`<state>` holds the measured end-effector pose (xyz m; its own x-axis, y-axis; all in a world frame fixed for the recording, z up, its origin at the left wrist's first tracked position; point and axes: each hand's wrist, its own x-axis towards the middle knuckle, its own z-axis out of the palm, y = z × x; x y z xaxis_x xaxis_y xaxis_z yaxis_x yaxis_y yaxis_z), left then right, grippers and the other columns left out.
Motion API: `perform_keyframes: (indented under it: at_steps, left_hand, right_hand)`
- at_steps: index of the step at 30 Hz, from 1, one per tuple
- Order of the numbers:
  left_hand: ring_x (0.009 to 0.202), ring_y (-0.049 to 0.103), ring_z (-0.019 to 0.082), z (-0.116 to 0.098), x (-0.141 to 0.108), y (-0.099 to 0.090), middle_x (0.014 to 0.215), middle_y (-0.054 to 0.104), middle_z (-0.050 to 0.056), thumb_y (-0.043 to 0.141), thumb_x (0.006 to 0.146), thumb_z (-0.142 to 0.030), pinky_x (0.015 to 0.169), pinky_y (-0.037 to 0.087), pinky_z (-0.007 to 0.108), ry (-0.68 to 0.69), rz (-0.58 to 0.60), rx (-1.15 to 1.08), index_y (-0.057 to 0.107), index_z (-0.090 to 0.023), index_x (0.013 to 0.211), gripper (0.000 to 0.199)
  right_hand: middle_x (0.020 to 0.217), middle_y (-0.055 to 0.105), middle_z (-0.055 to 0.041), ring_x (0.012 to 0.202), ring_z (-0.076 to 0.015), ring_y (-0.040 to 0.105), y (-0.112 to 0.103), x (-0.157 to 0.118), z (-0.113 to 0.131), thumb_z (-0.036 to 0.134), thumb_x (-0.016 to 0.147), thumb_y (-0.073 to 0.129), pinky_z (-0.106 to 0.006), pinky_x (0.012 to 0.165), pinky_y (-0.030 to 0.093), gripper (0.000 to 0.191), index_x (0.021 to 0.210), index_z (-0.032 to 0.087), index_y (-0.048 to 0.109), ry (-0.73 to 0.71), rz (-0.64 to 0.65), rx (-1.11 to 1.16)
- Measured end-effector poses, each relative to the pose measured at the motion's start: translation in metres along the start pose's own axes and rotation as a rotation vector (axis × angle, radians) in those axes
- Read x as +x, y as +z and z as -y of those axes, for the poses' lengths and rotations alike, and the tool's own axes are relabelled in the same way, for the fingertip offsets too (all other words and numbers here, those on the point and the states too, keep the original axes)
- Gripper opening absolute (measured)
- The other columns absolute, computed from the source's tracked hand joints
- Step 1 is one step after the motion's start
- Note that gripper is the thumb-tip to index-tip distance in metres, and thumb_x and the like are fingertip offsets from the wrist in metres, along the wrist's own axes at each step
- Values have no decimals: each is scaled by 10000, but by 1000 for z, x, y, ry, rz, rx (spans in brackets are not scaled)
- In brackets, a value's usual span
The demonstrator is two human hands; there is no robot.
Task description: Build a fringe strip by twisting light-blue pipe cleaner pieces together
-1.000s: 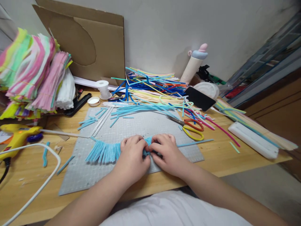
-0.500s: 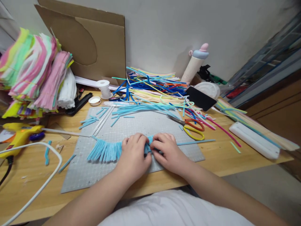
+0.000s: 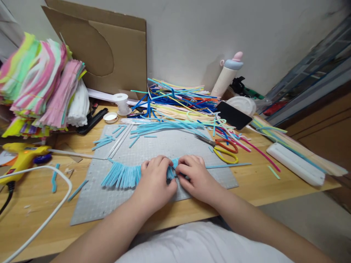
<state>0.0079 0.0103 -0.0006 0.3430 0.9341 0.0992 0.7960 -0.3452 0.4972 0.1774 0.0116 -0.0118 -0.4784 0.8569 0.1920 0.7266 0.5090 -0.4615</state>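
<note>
On the grey cutting mat, the light-blue pipe-cleaner fringe is already dense at left; the left hand and the right hand pinch its partly hidden right portion; the stem beyond is bare, and cut pieces lie loose.

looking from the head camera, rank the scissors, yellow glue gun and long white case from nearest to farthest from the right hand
From the right hand:
1. Scissors, just beyond it, slightly right
2. Long white case, right
3. Yellow glue gun, far left
</note>
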Motion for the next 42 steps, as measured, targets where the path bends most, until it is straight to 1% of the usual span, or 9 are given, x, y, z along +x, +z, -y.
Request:
perform_keyframes:
  at_steps: [14, 19, 24, 30, 33, 37, 40, 42]
  left_hand:
    - [1023, 519, 229, 0, 1, 1, 1054, 584, 29, 570, 702, -194, 905, 292, 416, 9, 2, 2, 530, -232, 953, 257]
    - [1026, 512, 229, 3, 2, 3, 1058, 575, 31, 584, 723, -217, 901, 291, 417, 21, -1, 20, 533, -230, 934, 217]
    - [1021, 505, 228, 4, 1, 2, 1063, 569, 30, 590, 731, -232, 902, 289, 421, 35, 7, 29, 530, -230, 960, 237]
    - [998, 500, 224, 1, -1, -3, 1050, 552, 37, 518, 716, -147, 897, 295, 420, 64, 48, 82, 568, -232, 870, 183]
    - [1027, 494, 238, -1, -1, -4, 1066, 556, 53, 518, 732, -168, 915, 289, 436, 68, 33, 98, 583, -221, 860, 152]
    - [997, 515, 227, 0, 0, -1, 1045, 572, 49, 511, 767, -179, 905, 298, 440, 56, 19, 83, 609, -221, 822, 120]
    - [995, 525, 221, 2, 1, 1, 1038, 579, 44, 529, 755, -170, 901, 305, 435, 34, 11, 42, 633, -221, 785, 120]
    - [1008, 528, 218, 3, 1, 2, 1040, 584, 38, 545, 744, -170, 912, 301, 436, 15, 4, 3, 646, -220, 733, 113]
  right_hand:
    - [986, 557, -27, 974, -198, 468, -1, 0, -1, 139, 797, 578, -370, 862, 292, 85, 832, 216, 575, -17, 26, 7]
    - [997, 563, -32, 984, -197, 472, -1, 0, -2, 153, 832, 563, -376, 862, 284, 81, 849, 226, 594, -42, 26, 8]
    - [982, 567, -26, 979, -189, 476, -1, 1, -2, 160, 835, 571, -373, 868, 283, 64, 854, 219, 583, -14, 20, 27]
    - [983, 565, -29, 981, -194, 473, -3, 1, 1, 130, 821, 553, -377, 875, 288, 92, 861, 211, 570, 15, 35, 33]
    - [986, 566, -39, 985, -205, 472, -5, 1, 1, 139, 832, 538, -384, 872, 293, 92, 868, 215, 574, 11, 38, 34]
    - [1004, 563, -46, 990, -210, 470, -6, 0, 4, 148, 821, 545, -391, 877, 295, 112, 900, 220, 577, 10, 30, 45]
    - [1060, 549, -48, 1023, -211, 463, -6, -1, 5, 176, 807, 572, -397, 900, 282, 150, 947, 230, 580, -7, 28, 58]
    - [1072, 545, -42, 1032, -209, 461, -5, -1, 6, 181, 808, 572, -402, 908, 269, 144, 939, 238, 590, -16, 40, 44]
